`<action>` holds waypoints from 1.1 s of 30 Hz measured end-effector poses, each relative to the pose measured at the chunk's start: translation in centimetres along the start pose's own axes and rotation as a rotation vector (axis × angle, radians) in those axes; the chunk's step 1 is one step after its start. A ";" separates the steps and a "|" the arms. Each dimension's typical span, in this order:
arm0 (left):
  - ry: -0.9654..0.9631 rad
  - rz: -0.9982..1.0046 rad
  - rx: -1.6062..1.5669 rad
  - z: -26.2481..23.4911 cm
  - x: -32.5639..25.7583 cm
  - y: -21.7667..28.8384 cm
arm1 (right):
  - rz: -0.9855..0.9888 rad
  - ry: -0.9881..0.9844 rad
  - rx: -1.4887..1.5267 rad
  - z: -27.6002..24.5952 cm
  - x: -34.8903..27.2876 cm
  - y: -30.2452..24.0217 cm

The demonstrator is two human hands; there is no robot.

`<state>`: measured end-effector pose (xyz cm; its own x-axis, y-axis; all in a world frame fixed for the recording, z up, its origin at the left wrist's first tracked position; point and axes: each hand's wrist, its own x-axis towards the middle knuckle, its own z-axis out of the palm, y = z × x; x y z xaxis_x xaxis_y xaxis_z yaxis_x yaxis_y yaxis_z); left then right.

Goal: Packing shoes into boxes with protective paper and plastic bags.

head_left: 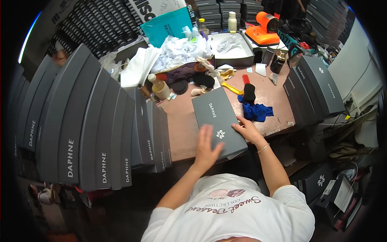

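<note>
A dark grey shoe box (215, 111), its lid on, lies at a slant near the front edge of the table. Pale lettering and a small flower-like mark show on its lid. My left hand (207, 148) is over the lid's near left part, fingers spread and a little blurred; whether it touches cannot be made out. At the box's right side my right hand (248, 130) grips the edge, thumb towards the lid. Beyond that hand lie a crumpled blue cloth (258, 112) and a black brush-like object (249, 93).
Tall stacks of grey shoe boxes (86, 133) rise at the left. More boxes (312, 86) stand at the right. Towards the back are a bottle (160, 88), a yellow-handled tool (232, 88), crumpled white paper (183, 48), an open white box (242, 54) and an orange device (263, 30).
</note>
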<state>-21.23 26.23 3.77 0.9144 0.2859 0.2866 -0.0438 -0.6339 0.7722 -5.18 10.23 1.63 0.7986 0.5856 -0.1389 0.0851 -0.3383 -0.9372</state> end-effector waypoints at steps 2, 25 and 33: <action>0.148 -0.369 -0.330 0.6 0.2 -3.7 | 0.027 -0.019 -0.122 -0.6 -1.0 -0.8; -0.267 -0.599 -1.097 2.8 0.9 1.7 | -0.145 0.164 0.288 -6.4 -9.6 -2.0; -0.807 0.337 -0.678 5.8 7.5 14.2 | 0.100 0.464 0.176 -43.1 -14.6 -12.8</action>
<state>-12.69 15.20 13.54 0.7970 -0.5366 0.2772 -0.3255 0.0050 0.9455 7.78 -25.73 29.41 0.9817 0.1541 -0.1116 -0.0754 -0.2235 -0.9718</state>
